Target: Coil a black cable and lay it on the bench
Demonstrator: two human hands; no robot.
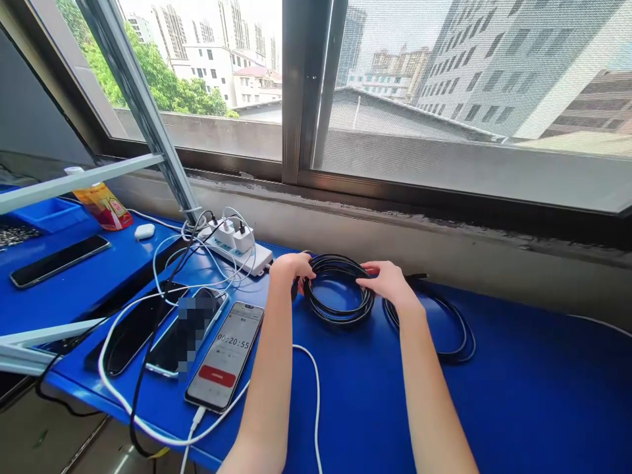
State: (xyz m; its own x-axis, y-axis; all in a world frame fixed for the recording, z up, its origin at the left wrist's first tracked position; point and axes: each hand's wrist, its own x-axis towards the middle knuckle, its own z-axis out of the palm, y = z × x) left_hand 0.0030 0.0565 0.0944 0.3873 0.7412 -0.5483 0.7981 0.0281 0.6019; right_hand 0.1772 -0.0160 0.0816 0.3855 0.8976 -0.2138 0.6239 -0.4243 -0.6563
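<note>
A black cable wound into a round coil (340,321) is between my two hands over the blue tabletop. My left hand (292,266) grips the coil's left side, fingers closed around the strands. On its right side, my right hand (388,283) pinches the coil between thumb and fingers. Another black cable (464,329) lies in looser loops on the table, just right of and partly behind my right hand and forearm.
Left of my left arm lie a lit phone (224,359) on a white charging cable (316,395) and other phones. A white power strip (259,259) with chargers stands by the wall. A metal frame (168,164) rises at left, near a pouch (106,207) and a blue tray (47,214).
</note>
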